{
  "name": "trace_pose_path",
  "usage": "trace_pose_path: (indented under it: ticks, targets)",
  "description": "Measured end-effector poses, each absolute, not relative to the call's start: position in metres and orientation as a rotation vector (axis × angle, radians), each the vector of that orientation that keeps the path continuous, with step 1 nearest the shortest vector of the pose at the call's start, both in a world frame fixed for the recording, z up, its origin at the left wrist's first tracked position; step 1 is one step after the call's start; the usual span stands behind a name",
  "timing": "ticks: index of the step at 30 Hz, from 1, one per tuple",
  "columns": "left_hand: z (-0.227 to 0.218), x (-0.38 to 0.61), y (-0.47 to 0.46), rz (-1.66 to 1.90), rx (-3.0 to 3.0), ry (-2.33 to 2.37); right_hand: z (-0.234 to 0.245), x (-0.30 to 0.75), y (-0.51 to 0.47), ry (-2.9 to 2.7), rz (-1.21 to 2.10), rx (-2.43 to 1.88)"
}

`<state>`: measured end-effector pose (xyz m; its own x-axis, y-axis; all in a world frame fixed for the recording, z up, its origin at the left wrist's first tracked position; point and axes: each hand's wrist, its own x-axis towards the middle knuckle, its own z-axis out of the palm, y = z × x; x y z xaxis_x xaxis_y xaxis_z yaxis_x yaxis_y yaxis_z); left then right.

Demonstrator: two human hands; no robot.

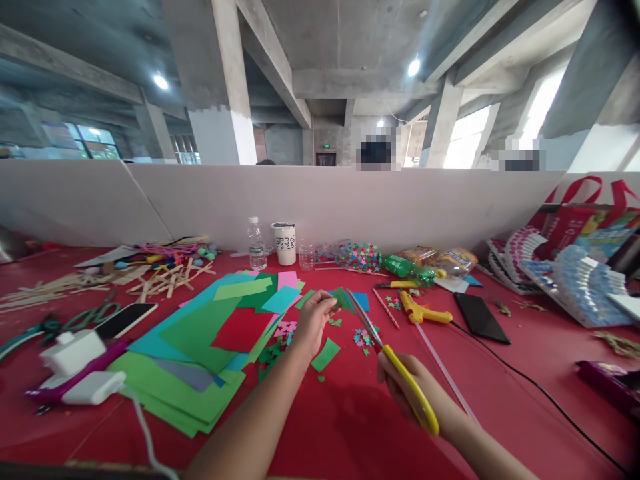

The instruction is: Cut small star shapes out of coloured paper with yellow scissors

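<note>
My left hand pinches a small piece of green paper between thumb and fingers. In my right hand is a pair of scissors with yellow handles, its blades pointing up and left close to the paper's right edge. Whether the blades touch the paper I cannot tell. Below my hands lies a green paper strip on the red tabletop. Small green cutouts and pink ones are piled left of my left wrist. More star-shaped pieces lie between my hands.
Coloured paper sheets spread across the left. A yellow glue gun with a black cord lies right, beside a dark phone. A plastic bottle and a white cup stand before the white partition.
</note>
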<state>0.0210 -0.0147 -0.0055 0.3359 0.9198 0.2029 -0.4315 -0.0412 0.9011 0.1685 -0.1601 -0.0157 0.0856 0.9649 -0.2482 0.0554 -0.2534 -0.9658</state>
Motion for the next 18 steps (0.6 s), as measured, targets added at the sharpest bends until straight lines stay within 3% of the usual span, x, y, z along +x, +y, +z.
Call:
trace_pose_path:
  ticks: [8,18]
  targets:
    - [-0.012,0.037,-0.042,0.912,1.334,0.572,-0.017,0.185,-0.14,-0.943,1.097,-1.383]
    - [-0.023,0.045,-0.049,0.727,1.539,0.57,-0.044,0.189,-0.121,-0.91,1.231,-1.273]
